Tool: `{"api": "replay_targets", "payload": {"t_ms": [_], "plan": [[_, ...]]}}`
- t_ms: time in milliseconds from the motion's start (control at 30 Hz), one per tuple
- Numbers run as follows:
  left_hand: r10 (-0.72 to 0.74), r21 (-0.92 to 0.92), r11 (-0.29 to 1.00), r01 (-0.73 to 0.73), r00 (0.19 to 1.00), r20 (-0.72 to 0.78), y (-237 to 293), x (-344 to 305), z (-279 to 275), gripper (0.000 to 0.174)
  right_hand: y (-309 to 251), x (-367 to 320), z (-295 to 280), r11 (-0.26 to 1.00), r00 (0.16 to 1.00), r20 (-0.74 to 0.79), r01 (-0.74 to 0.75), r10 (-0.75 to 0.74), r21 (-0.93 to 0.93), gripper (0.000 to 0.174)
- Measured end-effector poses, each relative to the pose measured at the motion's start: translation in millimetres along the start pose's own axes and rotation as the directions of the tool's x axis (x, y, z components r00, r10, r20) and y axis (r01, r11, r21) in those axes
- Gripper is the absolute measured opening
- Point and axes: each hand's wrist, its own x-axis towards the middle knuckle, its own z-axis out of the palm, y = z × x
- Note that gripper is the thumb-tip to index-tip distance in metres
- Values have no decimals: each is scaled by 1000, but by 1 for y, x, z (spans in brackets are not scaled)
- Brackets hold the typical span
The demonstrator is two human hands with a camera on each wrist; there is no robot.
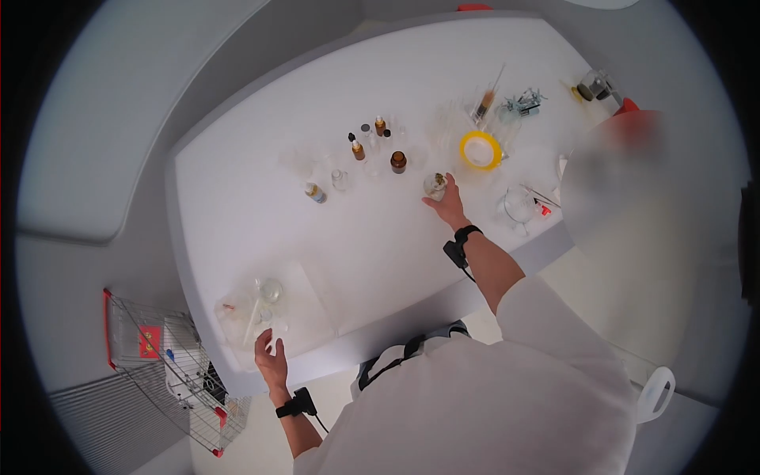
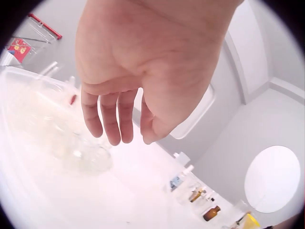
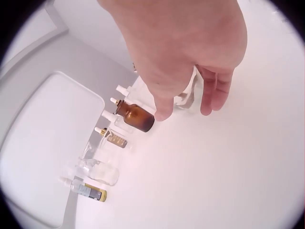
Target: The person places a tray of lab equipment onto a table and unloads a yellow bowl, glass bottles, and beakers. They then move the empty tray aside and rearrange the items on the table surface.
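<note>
On the right of the table's middle, my right hand (image 1: 450, 209) holds a small clear glass vessel (image 1: 434, 187) with dark bits inside. Thumb and fingers sit on opposite sides of this glass (image 3: 190, 98) in the right wrist view, and the palm covers its top. A wide brown glass bottle (image 3: 137, 118) stands close by the thumb. My left hand (image 1: 271, 364) hovers at the near left edge of the table, fingers loosely bent and holding nothing. Just beyond it are a clear tray (image 1: 309, 321) and a round glass dish (image 1: 271, 290).
Several small bottles, among them a dropper bottle (image 1: 358, 150) and a labelled bottle (image 1: 315, 192), stand mid-table. Rightward are a yellow-rimmed bowl (image 1: 496, 162), a glass beaker (image 1: 518, 204) and a pile of clips (image 1: 526, 103). A wire cart (image 1: 162, 348) stands left of the table.
</note>
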Motion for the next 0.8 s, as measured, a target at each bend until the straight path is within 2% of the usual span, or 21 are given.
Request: {"api": "replay_targets", "payload": {"t_ms": [33,100,167,200,267,333,367,400,500,567,600,667,800], "plan": [[-10,-5,1000,10,1000,-4,-10,1,0,39,-2,-8,1,1000,1000,8,6,-6,-6,102],[198,225,958,-176,977,-80,-26,-2,-3,53,12,-36,9,999,990,-136,48,-48,-5,101],[177,283,947,-149,981,-77,-43,-1,2,62,25,-64,11,996,987,-157,2,-17,-91,90],[184,284,945,-163,981,-51,-57,2,5,66,31,-78,11,994,984,-167,48,-64,-94,85],[181,240,957,-165,982,-46,-64,5,8,70,43,-97,9,969,987,-96,108,-132,-221,71],[143,252,961,-117,986,-86,-57,4,9,71,49,-113,0,946,976,-24,203,-216,-252,58],[79,235,971,-52,991,-108,-54,5,10,74,41,-120,-9,973,990,80,126,-112,-194,50],[75,244,969,-42,989,-129,-52,7,10,76,48,-125,-12,957,978,101,199,-181,-212,43],[33,293,956,29,978,-205,-59,16,14,73,44,-140,-21,952,977,144,189,-157,-241,38],[-42,265,960,90,982,-182,-66,23,16,58,45,-148,-22,953,983,139,154,-120,-263,34],[-42,260,961,89,983,-180,-71,24,16,58,45,-152,-22,951,983,137,155,-121,-267,34],[-20,261,963,61,988,-155,-83,33,13,42,42,-159,-16,953,983,143,148,-113,-263,32],[-42,228,970,79,985,-165,-68,32,-4,35,25,-176,-5,974,980,180,115,-80,-194,29]]}}
